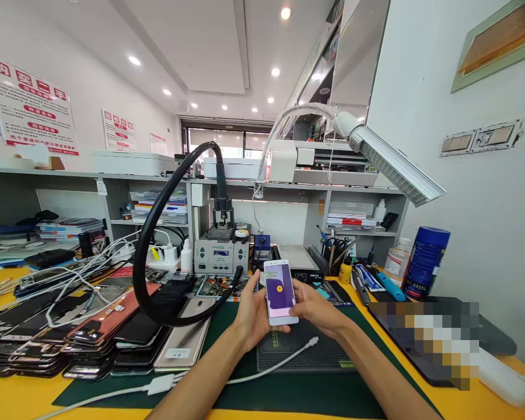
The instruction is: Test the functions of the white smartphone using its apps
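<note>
A white smartphone (280, 293) with a lit purple screen is held upright above the work mat, tilted slightly. My left hand (250, 306) cradles it from the left, fingers beneath and behind it. On the right side, my right hand (312, 306) grips the lower edge, its thumb on the bottom of the screen. Below the hands lies a dark textured pad (306, 356) on the green mat (245, 388). A white charging cable (284, 363) crosses the pad, its loose plug pointing up to the right.
Stacks of phones and phone parts (87, 344) crowd the left. A hot-air station (219, 255) with a looping black hose (142, 262) stands at the back. A lamp (394, 157) hangs overhead at right; a blue can (426, 262) and a black tablet-like slab (402, 332) are to the right.
</note>
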